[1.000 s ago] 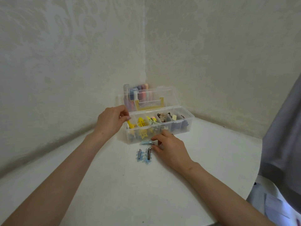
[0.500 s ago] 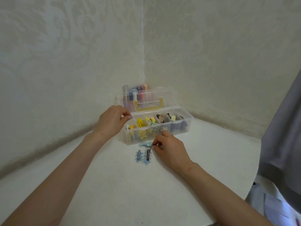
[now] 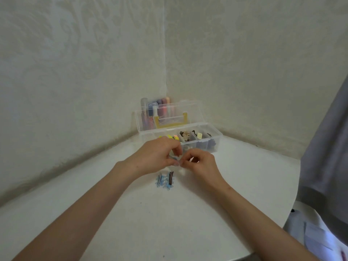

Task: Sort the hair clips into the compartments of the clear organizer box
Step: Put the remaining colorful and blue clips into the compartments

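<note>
The clear organizer box (image 3: pixel 216 143) stands open near the table's far corner, its lid (image 3: pixel 169 112) upright behind it. Its compartments hold yellow, beige and dark hair clips. My left hand (image 3: pixel 156 157) and my right hand (image 3: pixel 199 162) meet just in front of the box, fingertips pinched together on a small blue hair clip (image 3: pixel 174 158) that is mostly hidden between them. On the table below my hands lie two blue snowflake clips (image 3: pixel 165 180), side by side with their metal backs up.
Behind the lid stand several coloured tubes and bottles (image 3: pixel 160 106) against the wall corner. The white table (image 3: pixel 169 223) ends in a curved edge at the right, where grey fabric (image 3: pixel 329 147) hangs.
My left hand left the box's left end and came down to join my right hand. The blue clip that my right hand pinched on the table is now lifted between both hands.
</note>
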### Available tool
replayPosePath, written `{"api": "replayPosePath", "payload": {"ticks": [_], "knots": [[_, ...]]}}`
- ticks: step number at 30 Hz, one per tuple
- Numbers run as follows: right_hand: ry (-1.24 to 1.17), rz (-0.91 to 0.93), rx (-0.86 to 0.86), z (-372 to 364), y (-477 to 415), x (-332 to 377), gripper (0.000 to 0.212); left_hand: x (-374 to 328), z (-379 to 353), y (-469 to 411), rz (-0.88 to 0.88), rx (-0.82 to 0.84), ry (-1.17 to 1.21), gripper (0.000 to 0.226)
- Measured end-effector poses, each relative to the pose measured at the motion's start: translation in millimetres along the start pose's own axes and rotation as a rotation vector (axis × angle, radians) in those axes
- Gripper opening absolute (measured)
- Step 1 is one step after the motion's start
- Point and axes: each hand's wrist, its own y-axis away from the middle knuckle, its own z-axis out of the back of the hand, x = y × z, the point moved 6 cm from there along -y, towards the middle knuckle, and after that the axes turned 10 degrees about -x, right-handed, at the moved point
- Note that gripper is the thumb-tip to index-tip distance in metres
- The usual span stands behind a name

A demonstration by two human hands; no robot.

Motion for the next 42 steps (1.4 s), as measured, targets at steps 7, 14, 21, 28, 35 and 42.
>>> {"api": "replayPosePath", "payload": {"ticks": [7,14,21,28,35,42], "knots": [[-0.098,-0.02,-0.105,18.8,-4.0,6.7,0.007,0.1,16.4,-1.6,-0.01,-0.215,0.06,0.018],[0.673,0.004,0.071,14.5,-14.9,-12.8,0.023,25.1,34.8,-4.1,0.116,-0.355,0.313,0.005],[0.707,0.121,0.222,-7.3,-15.6,1.6,0.007,55.6,54.5,-2.5,0.236,-0.538,0.399,0.004],[0.439,0.174,0.196,-24.3,-3.3,8.2,0.01,77.5,55.1,1.5,0.305,-0.59,0.322,0.019],[0.227,0.159,0.119,-15.7,-3.7,8.9,0.019,82.8,41.9,4.5,0.334,-0.559,0.025,0.018],[0.085,0.144,0.069,-14.3,-3.3,14.0,0.023,74.5,31.2,2.1,0.27,-0.464,-0.226,0.031]]}}
